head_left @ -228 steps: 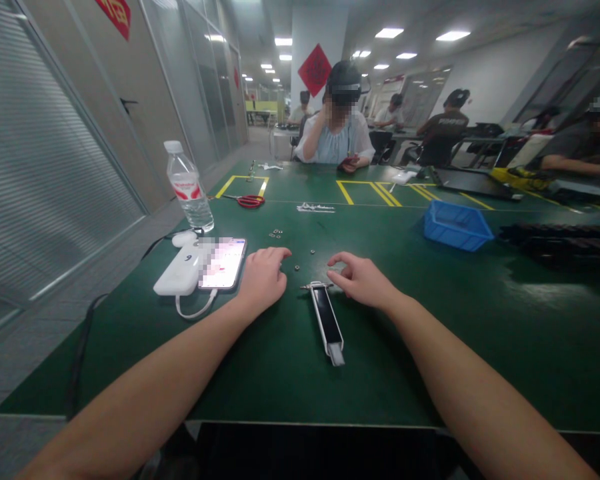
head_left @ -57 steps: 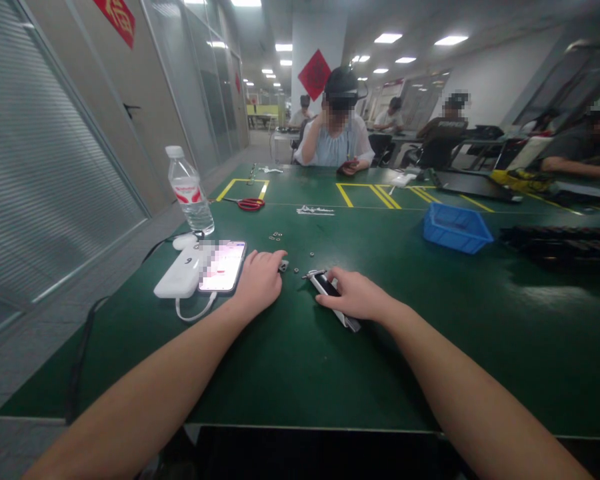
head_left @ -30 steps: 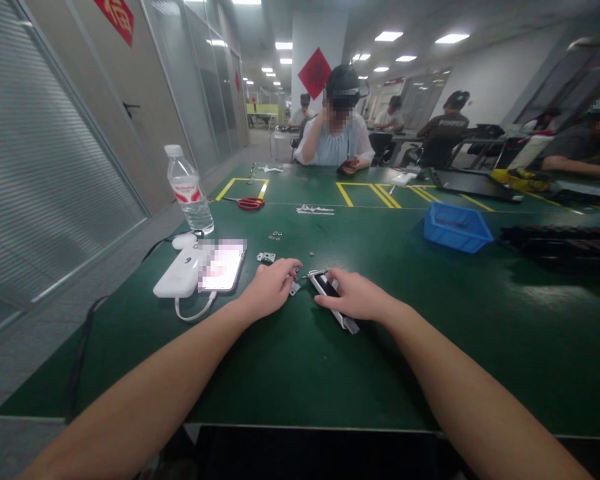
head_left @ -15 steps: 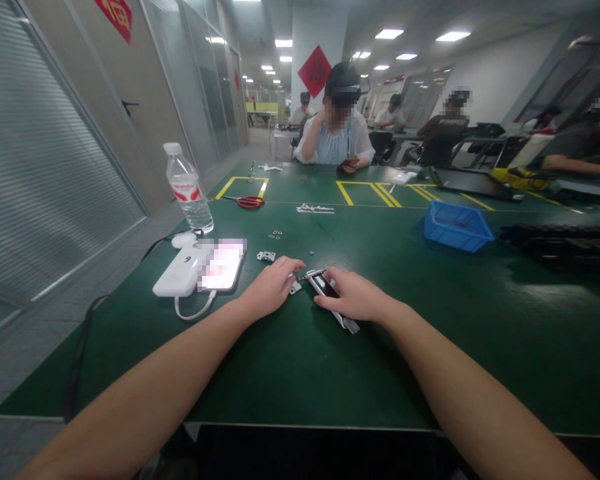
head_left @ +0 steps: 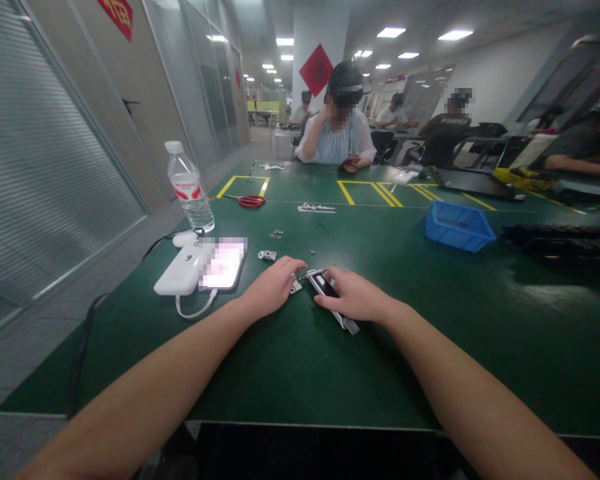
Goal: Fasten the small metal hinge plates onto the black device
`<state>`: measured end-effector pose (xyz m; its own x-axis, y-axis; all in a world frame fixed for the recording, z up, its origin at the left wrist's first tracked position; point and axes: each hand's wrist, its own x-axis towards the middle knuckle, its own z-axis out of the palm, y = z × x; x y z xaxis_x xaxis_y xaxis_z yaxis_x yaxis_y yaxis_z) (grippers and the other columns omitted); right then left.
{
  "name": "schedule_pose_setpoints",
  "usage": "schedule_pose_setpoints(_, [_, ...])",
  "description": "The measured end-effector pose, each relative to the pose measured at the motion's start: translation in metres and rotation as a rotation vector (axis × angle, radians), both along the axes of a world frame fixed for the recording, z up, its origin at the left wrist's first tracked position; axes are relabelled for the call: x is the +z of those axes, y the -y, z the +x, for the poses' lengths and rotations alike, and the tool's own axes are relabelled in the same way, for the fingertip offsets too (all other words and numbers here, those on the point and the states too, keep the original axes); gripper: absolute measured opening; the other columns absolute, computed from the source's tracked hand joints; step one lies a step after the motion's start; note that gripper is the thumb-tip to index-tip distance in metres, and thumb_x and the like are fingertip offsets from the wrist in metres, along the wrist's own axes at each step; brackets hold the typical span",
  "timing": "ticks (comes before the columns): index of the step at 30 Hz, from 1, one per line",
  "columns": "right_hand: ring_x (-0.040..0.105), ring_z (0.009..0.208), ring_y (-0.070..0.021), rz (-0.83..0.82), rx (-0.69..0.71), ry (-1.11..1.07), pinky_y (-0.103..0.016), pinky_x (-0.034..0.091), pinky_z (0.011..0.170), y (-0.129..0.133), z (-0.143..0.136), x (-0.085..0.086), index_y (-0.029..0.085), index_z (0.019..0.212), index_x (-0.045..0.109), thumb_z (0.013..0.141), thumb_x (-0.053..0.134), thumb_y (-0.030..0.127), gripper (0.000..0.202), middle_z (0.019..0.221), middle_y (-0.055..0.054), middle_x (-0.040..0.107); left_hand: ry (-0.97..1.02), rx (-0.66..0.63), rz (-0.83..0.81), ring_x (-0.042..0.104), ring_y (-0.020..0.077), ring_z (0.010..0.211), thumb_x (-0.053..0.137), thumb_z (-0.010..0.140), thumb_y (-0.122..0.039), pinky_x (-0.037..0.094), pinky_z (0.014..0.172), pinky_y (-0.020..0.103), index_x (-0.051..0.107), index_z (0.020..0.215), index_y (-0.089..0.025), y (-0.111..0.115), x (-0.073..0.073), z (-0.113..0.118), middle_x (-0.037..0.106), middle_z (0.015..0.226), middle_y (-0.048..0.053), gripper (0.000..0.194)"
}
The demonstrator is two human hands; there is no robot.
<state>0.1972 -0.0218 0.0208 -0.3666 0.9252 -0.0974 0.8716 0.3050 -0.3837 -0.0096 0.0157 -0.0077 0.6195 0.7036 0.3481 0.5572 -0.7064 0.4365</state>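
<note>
My right hand (head_left: 353,293) is wrapped round a silver and black elongated device (head_left: 325,285), which lies slanted on the green table (head_left: 280,380). At the device's upper left end my left hand (head_left: 276,283) has its fingers closed round a small metal part too small to make out. Just beneath those fingertips sits a small silver metal piece (head_left: 295,287). Another metal bracket (head_left: 267,255) rests beyond my left hand, with several tiny rings (head_left: 277,233) farther back and one small nut (head_left: 313,252) to their right.
To the left are a water bottle (head_left: 190,190), a white power bank (head_left: 180,270) and a cabled phone (head_left: 223,265). Red-handled scissors (head_left: 251,201) and thin metal strips (head_left: 317,208) lie farther back. A blue bin (head_left: 459,227) stands right. A person (head_left: 337,127) sits opposite.
</note>
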Motion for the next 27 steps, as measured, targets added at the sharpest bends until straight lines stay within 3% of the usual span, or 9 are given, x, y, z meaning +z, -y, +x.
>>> schedule_pose_setpoints(27, [0.055,0.066,-0.0170,-0.015,0.008,-0.027,-0.024,0.031,0.053,0.0019,-0.0027,0.0015,0.015,0.101,0.054,0.081,0.055,0.044,0.035,0.080,-0.007,0.064,-0.041,0.006,-0.016,0.057,0.0184,0.097,0.039,0.087,-0.007,0.047,0.089,0.034,0.056,0.104,-0.016,-0.0003,0.0007,0.0014,0.061,0.099,0.006,0.026])
